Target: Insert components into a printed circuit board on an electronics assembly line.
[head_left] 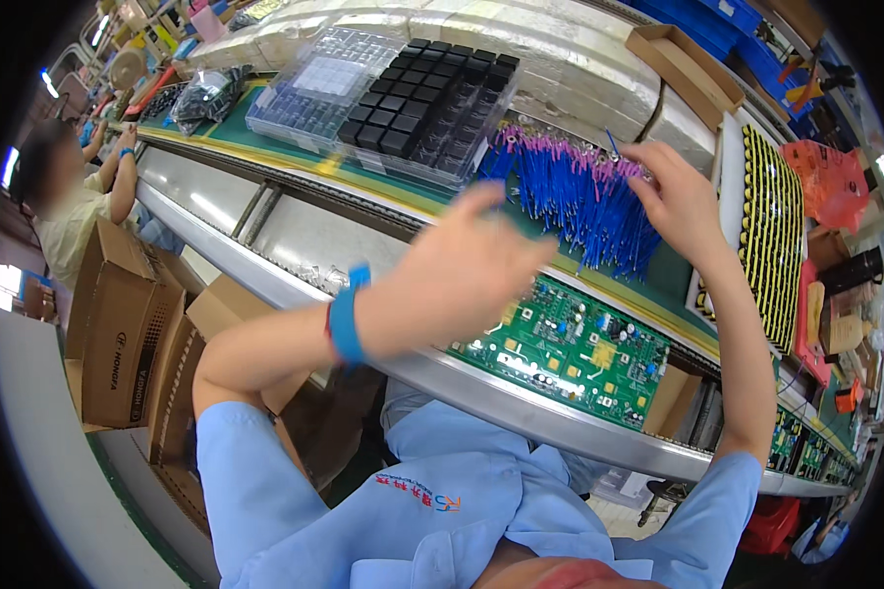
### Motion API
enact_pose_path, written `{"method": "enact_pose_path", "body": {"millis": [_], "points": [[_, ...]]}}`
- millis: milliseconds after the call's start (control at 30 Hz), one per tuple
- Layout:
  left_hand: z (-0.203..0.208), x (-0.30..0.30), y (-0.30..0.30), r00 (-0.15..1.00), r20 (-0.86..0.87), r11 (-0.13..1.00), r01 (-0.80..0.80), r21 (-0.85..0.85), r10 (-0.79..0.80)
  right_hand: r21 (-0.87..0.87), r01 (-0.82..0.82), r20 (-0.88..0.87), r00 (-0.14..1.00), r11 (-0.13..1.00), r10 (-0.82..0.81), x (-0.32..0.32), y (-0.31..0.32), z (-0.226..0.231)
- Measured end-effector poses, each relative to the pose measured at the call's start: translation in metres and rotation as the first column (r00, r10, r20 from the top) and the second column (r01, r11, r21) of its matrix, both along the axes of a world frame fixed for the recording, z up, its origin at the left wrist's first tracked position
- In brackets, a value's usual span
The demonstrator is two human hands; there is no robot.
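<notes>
Clear case (280, 113) of black blocks (398, 103) far left, green circuit board (575, 353) near, pink-tipped blue wires (581, 201) beyond it, left hand (462, 265) blurred beside them, grip impossible to tell, right hand (680, 194) narrowed at their far-right tips, hold unclear

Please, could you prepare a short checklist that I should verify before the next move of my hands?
1. Right hand at the blue wires: ok, the fingers are by their pink ends.
2. Right hand gripping a wire: cannot tell, the contact at the fingertips is too small to judge.
3. Left hand clearly visible: not ok, it is blurred, so its grip cannot be judged.
4. Circuit board facing up: ok, its small parts show on top.
5. Whole circuit board in sight: not ok, the left hand covers some of it.
6. Blue wristband worn: ok, it is around the left arm.
</notes>
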State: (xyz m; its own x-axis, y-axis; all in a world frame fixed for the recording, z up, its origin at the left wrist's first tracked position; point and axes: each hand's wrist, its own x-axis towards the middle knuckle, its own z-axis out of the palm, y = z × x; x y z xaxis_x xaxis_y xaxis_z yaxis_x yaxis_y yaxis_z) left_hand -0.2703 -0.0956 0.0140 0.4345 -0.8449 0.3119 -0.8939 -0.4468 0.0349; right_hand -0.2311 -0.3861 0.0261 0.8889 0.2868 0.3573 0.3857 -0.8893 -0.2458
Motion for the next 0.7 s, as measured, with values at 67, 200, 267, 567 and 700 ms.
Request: {"method": "enact_pose_path", "body": {"millis": [67,200,267,567,700], "points": [[0.006,0.069,-0.005,0.972,0.2,0.987,-0.104,-0.122,0.127,-0.045,-0.063,0.052,0.996,0.997,0.066,0.038,0.021,0.003],[-0.009,0.19,-0.006,0.887,0.209,0.889,-0.342,-0.304,0.413,-0.096,-0.041,0.197,0.979,0.995,0.059,0.119,0.076,-0.002],[-0.024,0.23,-0.011,0.881,0.167,0.874,-0.382,-0.301,0.443,-0.042,-0.048,0.224,0.973,0.998,0.057,0.153,0.095,-0.011],[-0.034,0.245,0.003,0.864,0.272,0.9,-0.369,-0.23,0.424,-0.135,0.092,0.146,0.987,0.987,-0.072,0.171,0.136,-0.02],[-0.006,0.226,-0.011,0.898,0.012,0.892,-0.435,-0.121,0.439,-0.206,0.071,-0.027,0.997,0.976,-0.078,0.171,0.14,0.004]]}}
